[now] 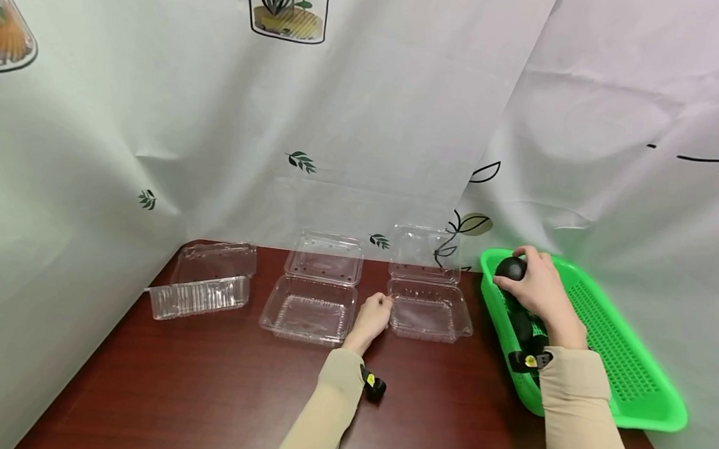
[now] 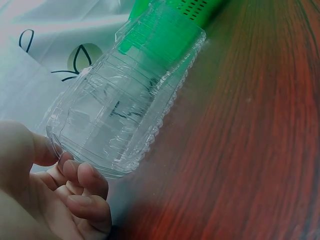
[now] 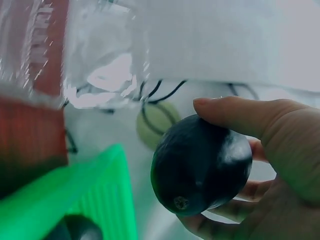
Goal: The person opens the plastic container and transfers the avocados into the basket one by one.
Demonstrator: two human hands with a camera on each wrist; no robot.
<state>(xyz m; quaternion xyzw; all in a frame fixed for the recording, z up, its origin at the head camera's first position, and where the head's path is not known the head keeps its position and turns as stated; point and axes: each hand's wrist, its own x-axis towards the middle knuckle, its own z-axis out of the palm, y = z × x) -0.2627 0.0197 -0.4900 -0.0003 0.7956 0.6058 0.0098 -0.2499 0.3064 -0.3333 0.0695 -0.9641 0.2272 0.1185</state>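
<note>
My right hand (image 1: 543, 289) grips a dark, round avocado (image 3: 200, 167) between thumb and fingers, with its stem scar showing in the right wrist view. It is held over the left end of a green plastic basket (image 1: 648, 368). More dark fruits (image 1: 520, 325) lie in the basket, partly hidden by the hand and wrist. With thumb and forefinger, my left hand (image 1: 372, 317) pinches the left rim of the rightmost clear plastic clamshell container (image 1: 430, 315). That container stands on the table with its lid (image 1: 426, 251) raised behind.
Another clear clamshell (image 1: 310, 316) stands open left of my left hand. A third one (image 1: 202, 298) sits at an angle near the table's left edge. Patterned white cloth (image 1: 364, 117) hangs behind the dark red wooden table (image 1: 208, 385).
</note>
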